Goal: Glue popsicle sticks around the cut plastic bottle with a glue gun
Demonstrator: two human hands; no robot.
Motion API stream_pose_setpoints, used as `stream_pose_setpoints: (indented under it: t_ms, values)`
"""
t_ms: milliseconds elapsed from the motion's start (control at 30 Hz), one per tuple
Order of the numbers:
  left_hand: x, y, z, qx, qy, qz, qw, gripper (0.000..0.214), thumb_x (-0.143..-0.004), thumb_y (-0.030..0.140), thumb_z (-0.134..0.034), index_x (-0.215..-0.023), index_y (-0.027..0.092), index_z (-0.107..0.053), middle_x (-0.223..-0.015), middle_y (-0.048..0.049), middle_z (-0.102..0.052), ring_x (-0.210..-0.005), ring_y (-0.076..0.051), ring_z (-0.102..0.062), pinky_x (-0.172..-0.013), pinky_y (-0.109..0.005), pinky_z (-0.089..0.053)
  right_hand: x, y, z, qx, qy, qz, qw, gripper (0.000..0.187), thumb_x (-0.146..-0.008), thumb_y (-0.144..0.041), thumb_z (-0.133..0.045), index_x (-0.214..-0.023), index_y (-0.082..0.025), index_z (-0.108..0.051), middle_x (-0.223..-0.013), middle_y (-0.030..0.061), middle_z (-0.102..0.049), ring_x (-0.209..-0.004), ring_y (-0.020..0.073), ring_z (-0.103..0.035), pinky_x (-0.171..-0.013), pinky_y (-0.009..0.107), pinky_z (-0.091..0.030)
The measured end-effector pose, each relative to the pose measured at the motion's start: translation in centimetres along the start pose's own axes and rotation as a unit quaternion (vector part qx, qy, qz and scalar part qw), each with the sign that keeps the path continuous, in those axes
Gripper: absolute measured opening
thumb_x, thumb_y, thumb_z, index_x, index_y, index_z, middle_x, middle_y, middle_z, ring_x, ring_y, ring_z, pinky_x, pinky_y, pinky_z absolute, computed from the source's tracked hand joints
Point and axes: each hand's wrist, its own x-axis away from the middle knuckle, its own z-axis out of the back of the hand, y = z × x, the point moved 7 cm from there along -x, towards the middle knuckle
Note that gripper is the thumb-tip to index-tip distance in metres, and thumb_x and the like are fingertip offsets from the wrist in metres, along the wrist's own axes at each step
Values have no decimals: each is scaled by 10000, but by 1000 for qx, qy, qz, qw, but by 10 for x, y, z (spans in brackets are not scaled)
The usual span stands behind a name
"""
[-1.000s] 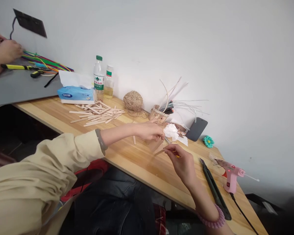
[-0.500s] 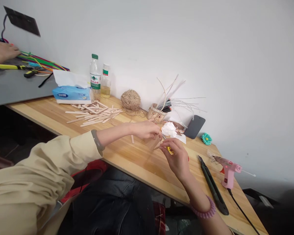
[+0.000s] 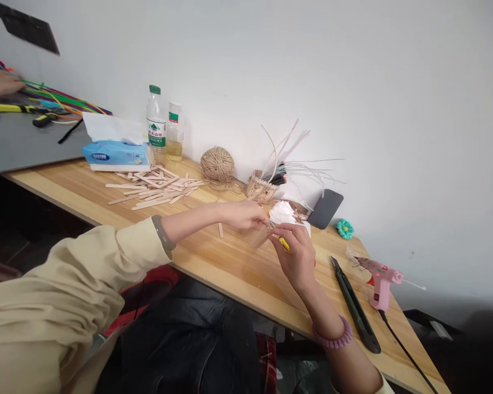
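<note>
My left hand (image 3: 243, 214) is closed in a pinch on a small piece built of wooden craft sticks (image 3: 258, 236) that rests on the wooden table (image 3: 230, 262). My right hand (image 3: 296, 253) is curled against the same piece from the right, with a small yellow tool (image 3: 285, 244) showing between its fingers. A crumpled white tissue (image 3: 282, 213) lies just behind both hands. One loose craft stick (image 3: 221, 230) lies on the table beside my left hand.
A pile of craft sticks (image 3: 154, 187), a tissue box (image 3: 117, 155), two bottles (image 3: 156, 125), a twine ball (image 3: 217, 163), a small basket (image 3: 262, 190) and a phone (image 3: 327, 208) line the back. A utility knife (image 3: 354, 311) and pink glue gun (image 3: 378, 282) lie at the right. Another person's hand (image 3: 0, 85) works far left.
My right hand has moved up and left until it meets my left hand at the stick piece. The view has shifted slightly.
</note>
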Motion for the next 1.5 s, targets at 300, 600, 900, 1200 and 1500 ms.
stream_pose_setpoints:
  t_ms: [300,600,900,1200,1500]
  values:
    - [0,2,2,27,13,4,1000,276,-791,90,-546,-965,228,-709,-757,-23,-720,-814,-215,-634,-939,-378,-329,-1,0,-2,9,0,-1,1000,108,-884,-187,-531,-899,-228,-630,-889,63,-687,-845,225,-613,-741,368,-484]
    - [-1,2,2,36,18,6,999,319,-766,63,-532,-989,203,-712,-690,-19,-693,-675,-184,-601,-766,-304,-381,-2,1,-4,-4,0,5,1000,99,-879,-165,-525,-899,-217,-607,-872,68,-676,-842,228,-601,-737,368,-482]
    - [0,3,2,56,21,27,998,261,-732,165,-580,-942,192,-732,-628,-8,-664,-566,-154,-537,-556,-253,-351,-5,-1,-6,9,-11,17,1000,89,-885,-171,-510,-884,-222,-583,-844,61,-655,-824,230,-582,-725,365,-476]
    - [-5,7,0,24,25,43,998,164,-748,172,-572,-791,178,-730,-595,4,-649,-567,-133,-529,-604,-244,-353,-7,-3,-8,6,-30,33,999,96,-872,-132,-513,-893,-200,-578,-850,74,-648,-822,238,-560,-713,364,-472]
    - [15,-18,11,235,184,170,939,146,-706,285,-651,-704,143,-688,-669,-16,-684,-663,-170,-585,-688,-286,-423,-7,29,5,-186,43,-137,972,327,-883,-297,-533,-1191,-190,-553,-1222,128,-593,-1153,240,-521,-982,431,-406]
